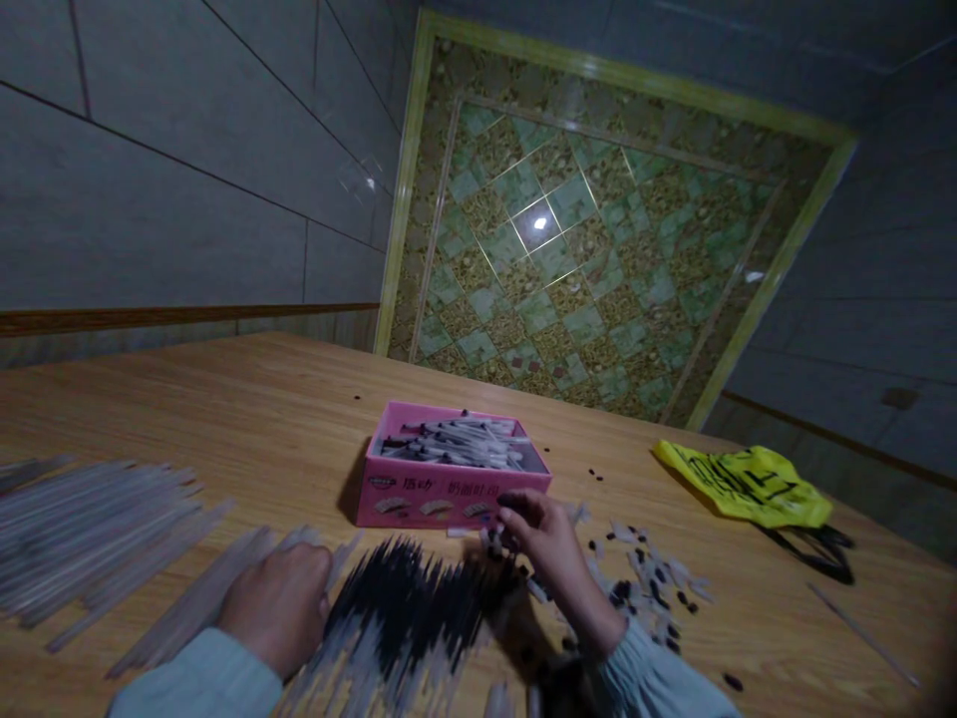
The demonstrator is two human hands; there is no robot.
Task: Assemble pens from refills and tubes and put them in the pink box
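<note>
My left hand [276, 603] is closed, resting over a bundle of clear thin tubes [201, 588] at the lower left; what it holds is hidden. My right hand [542, 543] is bent with fingertips pinched near the front right corner of a pink box [441, 499], above small black and clear pieces. Something small and dark seems to be at its fingertips, too blurred to name. Between the hands lies a pile of dark-tipped tubes [411, 608]. The box holds many whitish sticks with dark ends [464, 444].
More clear tubes [97, 538] lie at the far left. Small black and clear pieces [650, 578] are scattered at the right. A yellow bag [755, 486] with black straps lies farther right, near a single thin tube [863, 633]. Tiled walls stand behind the wooden table [284, 399].
</note>
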